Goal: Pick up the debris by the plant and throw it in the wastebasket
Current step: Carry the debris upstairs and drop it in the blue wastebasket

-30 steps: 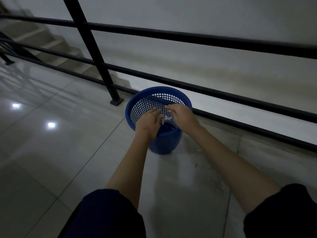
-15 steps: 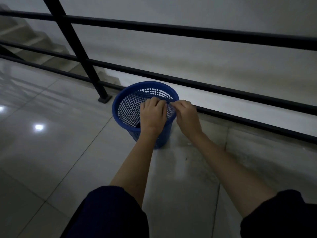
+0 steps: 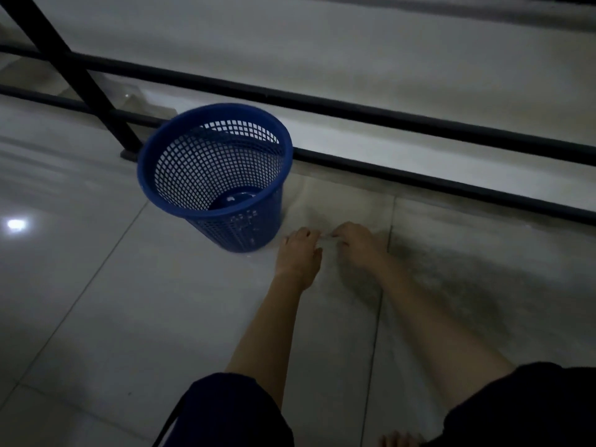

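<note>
The blue mesh wastebasket [image 3: 238, 227] stands upright on the pale tiled floor by the railing. A small pale bit [image 3: 230, 199] lies on its bottom. Both hands are down at the floor just right of the basket. My left hand [image 3: 300, 250] has its fingers bent, tips at the tile. My right hand [image 3: 358, 243] is curled the same way, its fingertips almost meeting the left's. A faint pale scrap [image 3: 325, 235] shows between the fingertips; the dim blur hides whether either hand grips it. No plant is in view.
A black railing [image 3: 419, 182] with low horizontal bars runs behind the basket, and its slanted post [image 3: 96, 101] stands on the floor left of it. A grey dusty patch [image 3: 451, 285] marks the tile on the right. My toes [image 3: 400, 440] show at the bottom edge.
Both hands have left the basket's rim and dropped to the floor on its right. My head has tilted down, so the basket sits further left in view.
</note>
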